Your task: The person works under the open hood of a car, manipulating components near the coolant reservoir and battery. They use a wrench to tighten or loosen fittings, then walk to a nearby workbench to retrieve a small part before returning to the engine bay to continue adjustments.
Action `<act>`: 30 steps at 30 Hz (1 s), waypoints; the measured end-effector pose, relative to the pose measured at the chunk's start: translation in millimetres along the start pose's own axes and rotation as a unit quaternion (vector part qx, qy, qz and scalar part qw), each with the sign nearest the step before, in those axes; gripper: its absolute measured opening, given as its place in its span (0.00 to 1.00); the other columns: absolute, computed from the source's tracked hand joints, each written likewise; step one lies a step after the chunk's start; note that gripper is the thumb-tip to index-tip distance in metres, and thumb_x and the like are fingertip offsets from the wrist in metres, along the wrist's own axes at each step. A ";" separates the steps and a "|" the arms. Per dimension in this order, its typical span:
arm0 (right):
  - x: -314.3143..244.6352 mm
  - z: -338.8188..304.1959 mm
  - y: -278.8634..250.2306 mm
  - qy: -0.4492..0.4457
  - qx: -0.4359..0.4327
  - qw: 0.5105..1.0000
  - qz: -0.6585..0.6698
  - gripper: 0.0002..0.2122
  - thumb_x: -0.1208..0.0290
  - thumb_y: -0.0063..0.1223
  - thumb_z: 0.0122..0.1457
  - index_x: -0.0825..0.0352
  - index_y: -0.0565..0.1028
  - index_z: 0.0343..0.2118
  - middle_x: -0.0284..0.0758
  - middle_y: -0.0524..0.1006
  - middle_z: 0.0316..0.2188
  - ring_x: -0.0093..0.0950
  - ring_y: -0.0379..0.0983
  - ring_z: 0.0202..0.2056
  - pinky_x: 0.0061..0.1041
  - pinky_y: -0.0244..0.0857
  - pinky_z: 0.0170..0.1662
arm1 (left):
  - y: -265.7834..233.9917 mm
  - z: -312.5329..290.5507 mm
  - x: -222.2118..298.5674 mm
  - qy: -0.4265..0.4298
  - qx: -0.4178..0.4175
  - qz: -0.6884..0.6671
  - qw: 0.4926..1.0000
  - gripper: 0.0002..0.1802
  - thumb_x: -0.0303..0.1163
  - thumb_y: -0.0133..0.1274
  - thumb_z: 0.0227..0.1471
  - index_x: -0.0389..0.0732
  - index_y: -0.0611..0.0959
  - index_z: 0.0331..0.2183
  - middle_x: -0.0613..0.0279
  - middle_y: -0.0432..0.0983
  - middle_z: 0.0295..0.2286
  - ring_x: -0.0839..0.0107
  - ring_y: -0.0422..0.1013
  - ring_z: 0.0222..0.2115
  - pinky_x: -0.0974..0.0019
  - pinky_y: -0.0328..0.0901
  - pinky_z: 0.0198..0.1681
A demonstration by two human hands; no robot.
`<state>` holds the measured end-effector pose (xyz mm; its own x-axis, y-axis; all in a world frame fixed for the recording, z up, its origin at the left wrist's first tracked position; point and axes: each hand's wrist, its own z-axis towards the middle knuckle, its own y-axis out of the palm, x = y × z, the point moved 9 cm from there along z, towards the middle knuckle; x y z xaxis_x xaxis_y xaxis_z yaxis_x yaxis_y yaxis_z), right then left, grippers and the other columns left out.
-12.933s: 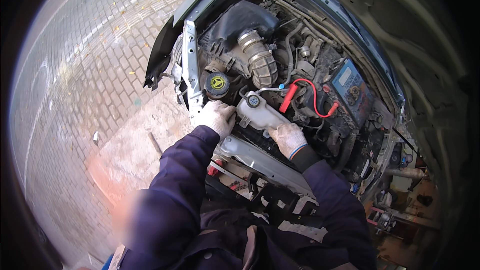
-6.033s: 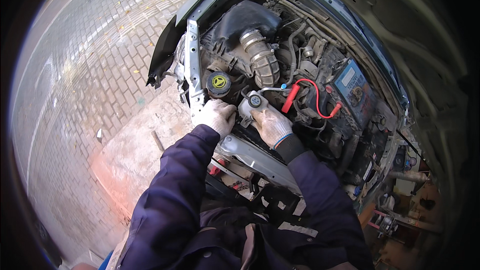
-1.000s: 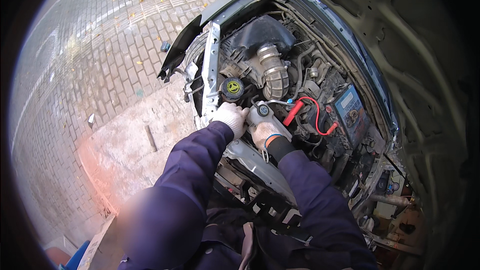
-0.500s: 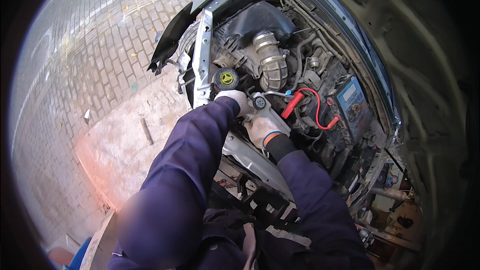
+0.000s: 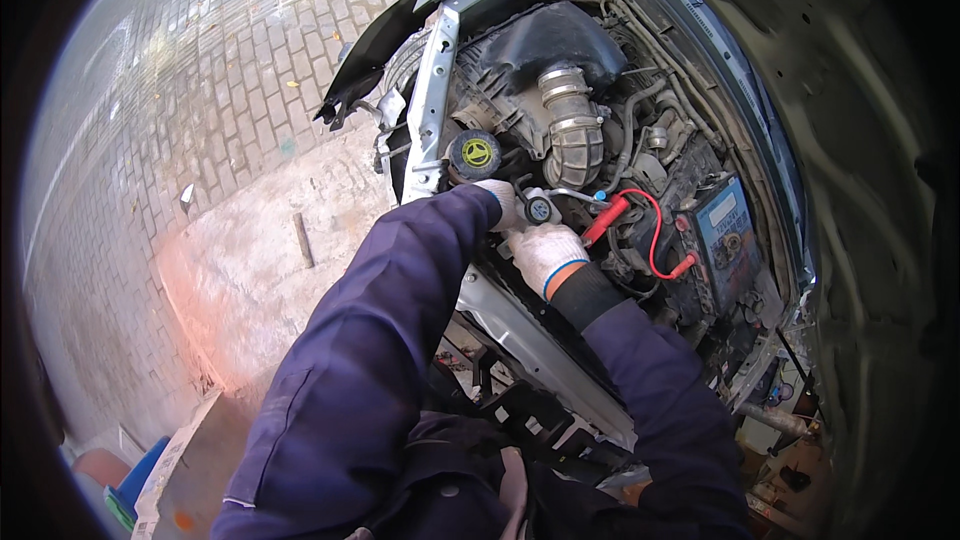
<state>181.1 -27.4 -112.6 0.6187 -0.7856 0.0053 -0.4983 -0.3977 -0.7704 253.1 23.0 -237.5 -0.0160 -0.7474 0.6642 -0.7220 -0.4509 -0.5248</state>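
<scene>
Both my hands wear white knit gloves and work close together at the front of an open engine bay. My left hand reaches in just below a black reservoir cap with a yellow emblem; its fingers are hidden behind the glove and sleeve. My right hand lies below a small metal fitting with a dark round top, its fingers curled toward my left hand. What they close on is hidden. Right of it rests a red-handled tool, whose red lead runs to the battery.
A ribbed air intake hose and a black airbox fill the far part of the bay. Its metal front crossmember runs along the left. The raised hood stands at right. Brick paving and a concrete slab lie left.
The view has shifted, so the car appears farther right. My right hand has turned and moved slightly up toward the fitting. The pale grey part beside it no longer shows.
</scene>
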 end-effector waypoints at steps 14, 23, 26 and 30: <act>17.5 -3.5 27.1 0.178 -0.052 0.955 0.233 0.27 0.50 0.53 0.73 0.77 0.85 0.43 0.63 0.84 0.42 0.57 0.83 0.47 0.52 0.76 0.53 | -2.2 -6.4 0.3 -0.006 -0.003 -0.039 0.999 0.39 0.65 0.74 0.48 0.36 0.93 0.44 0.45 0.89 0.37 0.48 0.85 0.40 0.52 0.76 0.46; -11.5 -3.2 -0.1 -0.024 0.046 0.992 -0.116 0.16 0.58 0.59 0.70 0.68 0.83 0.46 0.51 0.87 0.40 0.49 0.86 0.46 0.50 0.77 0.52 | -1.2 -1.2 0.3 0.005 -0.002 -0.023 1.000 0.39 0.63 0.72 0.50 0.34 0.93 0.45 0.40 0.89 0.39 0.45 0.85 0.41 0.51 0.76 0.47; 4.2 -4.5 15.5 0.098 -0.016 0.991 0.089 0.21 0.53 0.54 0.73 0.71 0.83 0.48 0.55 0.87 0.41 0.54 0.84 0.47 0.50 0.77 0.54 | -1.2 -4.0 -0.3 0.004 -0.013 -0.025 1.000 0.40 0.64 0.72 0.50 0.34 0.92 0.45 0.40 0.89 0.39 0.46 0.85 0.42 0.51 0.76 0.48; 11.1 -0.3 28.4 0.165 -0.090 0.963 0.195 0.23 0.51 0.53 0.72 0.68 0.84 0.52 0.54 0.87 0.45 0.54 0.84 0.51 0.50 0.76 0.57 | -5.5 -12.3 2.9 -0.010 -0.024 -0.038 0.999 0.39 0.63 0.73 0.50 0.36 0.93 0.47 0.43 0.89 0.41 0.48 0.85 0.44 0.52 0.76 0.49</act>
<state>173.7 -47.5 -134.2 0.1514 -0.9878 -0.0367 -0.7689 -0.0943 -0.6323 248.6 29.3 -226.1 0.0529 -0.7213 0.6906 -0.7533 -0.4828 -0.4466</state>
